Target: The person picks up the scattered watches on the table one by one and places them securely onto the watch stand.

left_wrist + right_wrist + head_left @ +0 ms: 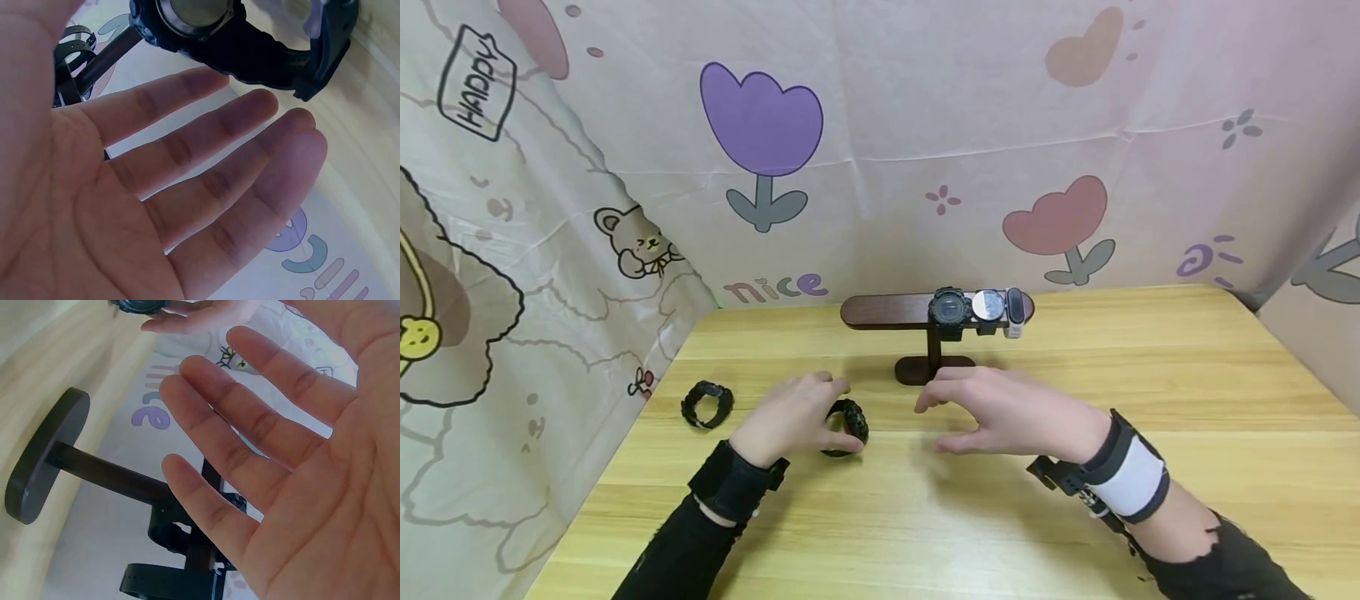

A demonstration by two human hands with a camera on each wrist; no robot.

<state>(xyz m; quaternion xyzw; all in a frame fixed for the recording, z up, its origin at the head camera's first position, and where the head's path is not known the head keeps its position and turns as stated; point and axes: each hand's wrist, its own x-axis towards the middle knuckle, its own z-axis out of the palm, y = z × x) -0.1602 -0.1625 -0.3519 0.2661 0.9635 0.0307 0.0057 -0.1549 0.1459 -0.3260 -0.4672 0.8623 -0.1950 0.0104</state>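
From the head camera, your left hand [793, 417] hovers palm-down beside a black watch [846, 427] lying on the table [1150, 383]. The fingers are loosely spread and close on nothing; whether they touch the watch you cannot tell from here. Your right hand [1007, 412] hangs apart from it, fingers straight and relaxed, empty, just in front of the stand [934, 333]. The stand is dark, smooth wood: an oval foot, a short post and a flat crossbar. Three watches already sit at the bar's right end: a chunky black one [948, 308], a round silver-faced one [988, 306] and a slim band [1014, 312]. The bar's left half is bare. A second loose watch [707, 404] lies well to the left on the pale, grained table. So it looks about half done: three hung, two still down.

From the left wrist, your palm [125, 206] is flat and empty, fingers straight and together. The watch [250, 37] lies just past the fingertips, with a matte rubbery strap and a round case.

From the right wrist, your hand [281, 456] is spread wide, holding nothing. Beyond it, the stand's foot [44, 456] and post show.
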